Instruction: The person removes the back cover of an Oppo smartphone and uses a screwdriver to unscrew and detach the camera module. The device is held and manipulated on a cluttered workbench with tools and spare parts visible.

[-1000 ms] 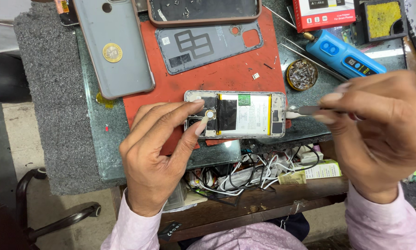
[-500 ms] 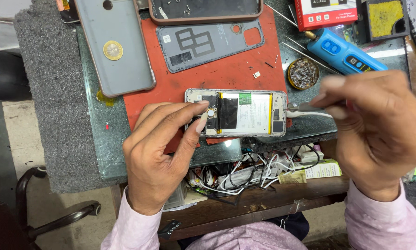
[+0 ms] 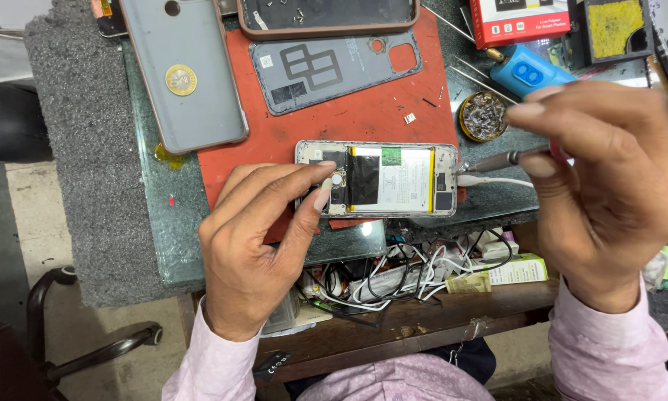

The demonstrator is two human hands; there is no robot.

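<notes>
Opened phone (image 3: 378, 179), a flat rectangle with its back off and black-and-white battery bare, lies on the red rubbery mat (image 3: 349, 119) atop the glassy green worktop (image 3: 163, 238). At the phone's left end, the left hand (image 3: 256, 245) presses curled fingers (image 3: 320, 194) on its edge. At its right end, the right hand (image 3: 609, 186) pinches a slim metal tool (image 3: 501, 160), tip just beside the phone.
</notes>
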